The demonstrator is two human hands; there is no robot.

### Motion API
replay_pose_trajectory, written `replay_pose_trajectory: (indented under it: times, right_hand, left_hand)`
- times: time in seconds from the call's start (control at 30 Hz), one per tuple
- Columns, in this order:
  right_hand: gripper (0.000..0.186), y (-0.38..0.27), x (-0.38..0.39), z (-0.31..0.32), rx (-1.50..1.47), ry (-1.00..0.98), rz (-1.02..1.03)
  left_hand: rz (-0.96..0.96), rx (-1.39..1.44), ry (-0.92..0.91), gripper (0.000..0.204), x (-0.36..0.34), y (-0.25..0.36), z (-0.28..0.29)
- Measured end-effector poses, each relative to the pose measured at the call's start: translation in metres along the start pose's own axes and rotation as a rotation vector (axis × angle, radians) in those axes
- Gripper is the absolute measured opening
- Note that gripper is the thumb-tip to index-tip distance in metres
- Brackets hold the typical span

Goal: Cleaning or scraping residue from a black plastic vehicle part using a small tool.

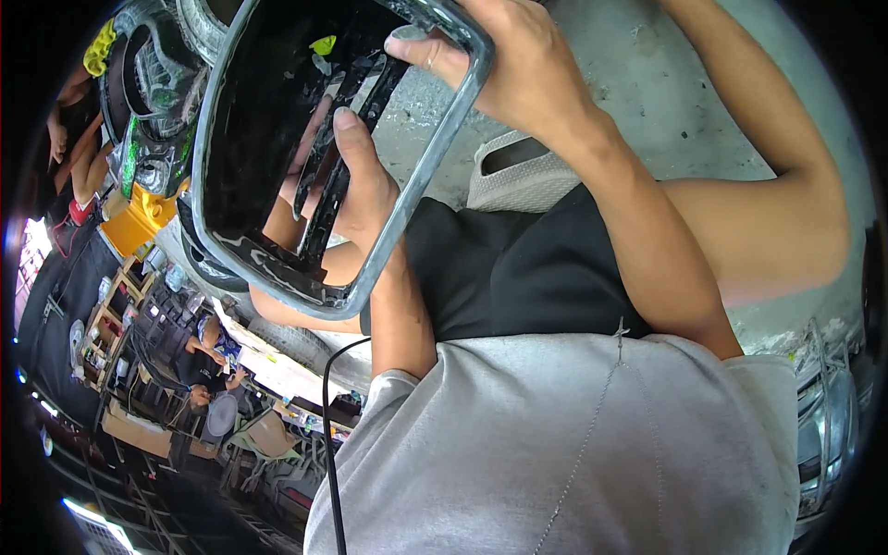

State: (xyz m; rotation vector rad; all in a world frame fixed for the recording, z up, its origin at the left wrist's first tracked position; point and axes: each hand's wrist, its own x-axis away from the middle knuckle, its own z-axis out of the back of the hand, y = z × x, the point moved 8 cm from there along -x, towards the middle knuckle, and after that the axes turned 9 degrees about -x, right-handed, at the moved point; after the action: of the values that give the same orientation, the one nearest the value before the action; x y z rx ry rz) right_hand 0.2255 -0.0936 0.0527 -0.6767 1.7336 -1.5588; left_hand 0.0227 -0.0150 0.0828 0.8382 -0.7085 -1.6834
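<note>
Left hand [365, 190] grasping a black inner strip [373, 97], thumb on the near side; right hand [523, 69] clamped on the upper-right corner of the grey-rimmed black frame [422, 180], thumb over the edge. Frame is up top, left of centre, held over the lap.

Status, my read: mid-job. Grey rim looks continuous along the visible right and lower sides. Not clean inside: pale smears [254, 252] near the lower-left inner edge, a yellow-green fleck [323, 44] near the top. If it needs to be clean, that's left. Can't judge whether the strip is being fitted or freed.

Unclear: frame's top edge is cut off, underside hidden. Pale finger shapes left of the thumb: seen through the panel or reflected, can't tell. Right fingertips hidden behind the corner.

Further out: beige slipper [532, 190] on the floor [638, 116] below the right hand; orange-yellow bracket [139, 217] at left. Lamp-like housing [826, 416] at lower right bends into the rim. Co-worker [180, 361] at lower left, too small to read.
</note>
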Motion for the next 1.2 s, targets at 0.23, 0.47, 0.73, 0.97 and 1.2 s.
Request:
replay_pose_trajectory:
  times: [0.23,0.47,0.73,0.97,1.2]
  right_hand:
    - [0.052,-0.01,-0.001,-0.004,-0.117,0.281,0.293]
    - [0.039,-0.048,0.014,0.014,0.132,0.327,0.558]
    - [0.038,-0.093,0.03,0.023,0.528,0.221,0.716]
    - [0.042,-0.087,0.035,0.031,0.414,0.274,0.635]
    - [0.046,-0.077,0.038,0.041,0.191,0.338,0.486]
  left_hand:
    - [0.028,0.041,-0.105,0.051,0.003,-0.006,-0.006]
    - [0.147,0.382,-0.111,0.05,0.02,-0.021,-0.023]
    - [0.102,0.552,-0.271,0.047,0.024,-0.012,-0.035]
    - [0.067,0.658,-0.316,0.058,0.029,-0.01,-0.042]
    - [0.086,0.603,-0.32,0.054,0.03,0.001,-0.041]
